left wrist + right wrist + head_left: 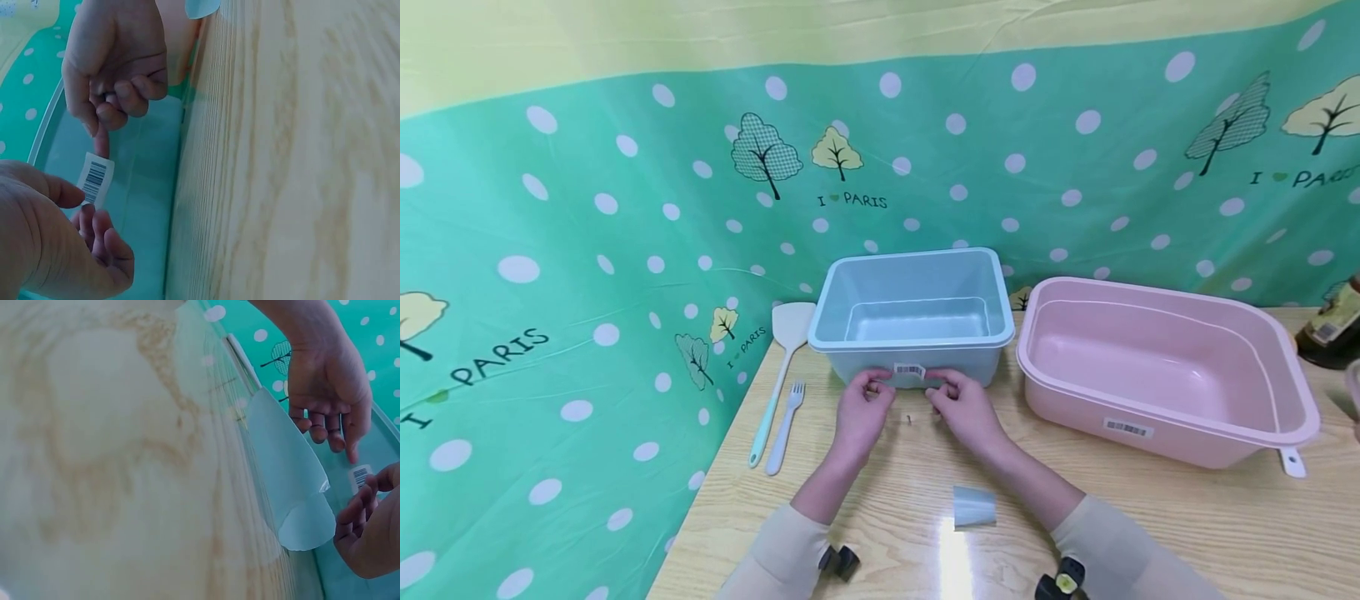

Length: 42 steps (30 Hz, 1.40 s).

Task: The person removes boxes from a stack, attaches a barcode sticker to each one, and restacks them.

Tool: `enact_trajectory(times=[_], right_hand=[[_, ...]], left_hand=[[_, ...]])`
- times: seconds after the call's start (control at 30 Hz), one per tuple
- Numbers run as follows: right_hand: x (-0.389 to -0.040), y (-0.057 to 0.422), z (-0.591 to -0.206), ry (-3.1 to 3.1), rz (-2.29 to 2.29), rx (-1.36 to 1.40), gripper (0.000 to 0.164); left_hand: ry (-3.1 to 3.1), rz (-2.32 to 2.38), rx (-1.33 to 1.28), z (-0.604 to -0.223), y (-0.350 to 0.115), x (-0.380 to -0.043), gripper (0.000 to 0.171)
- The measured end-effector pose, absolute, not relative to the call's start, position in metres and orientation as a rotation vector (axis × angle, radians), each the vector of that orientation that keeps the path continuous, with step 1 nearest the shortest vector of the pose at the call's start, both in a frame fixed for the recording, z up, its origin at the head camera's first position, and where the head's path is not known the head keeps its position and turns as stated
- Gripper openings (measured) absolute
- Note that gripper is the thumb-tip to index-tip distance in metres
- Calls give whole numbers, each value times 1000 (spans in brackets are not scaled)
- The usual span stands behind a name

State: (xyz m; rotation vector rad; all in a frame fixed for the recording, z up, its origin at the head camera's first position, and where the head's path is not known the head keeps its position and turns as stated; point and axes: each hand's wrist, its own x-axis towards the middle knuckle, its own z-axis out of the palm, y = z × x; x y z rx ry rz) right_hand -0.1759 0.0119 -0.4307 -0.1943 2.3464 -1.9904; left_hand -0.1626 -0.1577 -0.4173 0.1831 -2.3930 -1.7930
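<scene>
A blue plastic bin [917, 354] stands on the table against the patterned cloth, with a white barcode label [909, 370] on its front wall. At the label's left end is my left hand [861, 412], its index finger reaching the label and other fingers bent. My right hand [966, 408] mirrors it, index finger at the right end, which stands slightly off the wall. The left wrist view shows the label [94, 180] between both hands' fingertips. Whether either thumb presses behind the label cannot be told. A curled blue-grey film piece [974, 507] lies near my right forearm.
Left of the bin lie a white-headed spatula [791, 329] and a pale blue fork [786, 425]. A pink basin [1150, 417] stands at the right, with a white handle end [1292, 461] poking out beneath. A dark bottle [1330, 329] is at the far right edge.
</scene>
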Motion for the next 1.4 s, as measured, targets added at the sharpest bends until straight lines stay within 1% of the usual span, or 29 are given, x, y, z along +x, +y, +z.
enact_trajectory(times=[0.17, 0.4, 0.63, 0.87, 1.0, 1.23, 1.4], right_hand=[[-176, 12, -430, 2348, -1989, -188, 33], [-176, 14, -428, 2390, -1944, -168, 32], [-178, 16, -427, 2378, -1937, -177, 32], [-178, 16, -426, 2397, -1914, -194, 30], [-179, 17, -426, 2423, -1891, -206, 29], [-178, 17, -426, 2427, -1880, -213, 30], [-178, 17, -426, 2412, -1896, -211, 30]], left_hand=[[-2439, -1804, 86, -417, -157, -161, 23], [-2470, -1829, -1, -417, -156, -161, 27], [-2577, -1819, -93, -419, -158, -162, 36], [-2568, -1898, -68, -420, -160, -163, 43], [-2557, -1917, -80, -421, -161, -164, 43], [-2526, -1930, 1, -421, -161, -165, 39], [-2546, -1934, -68, -420, -159, -164, 42]])
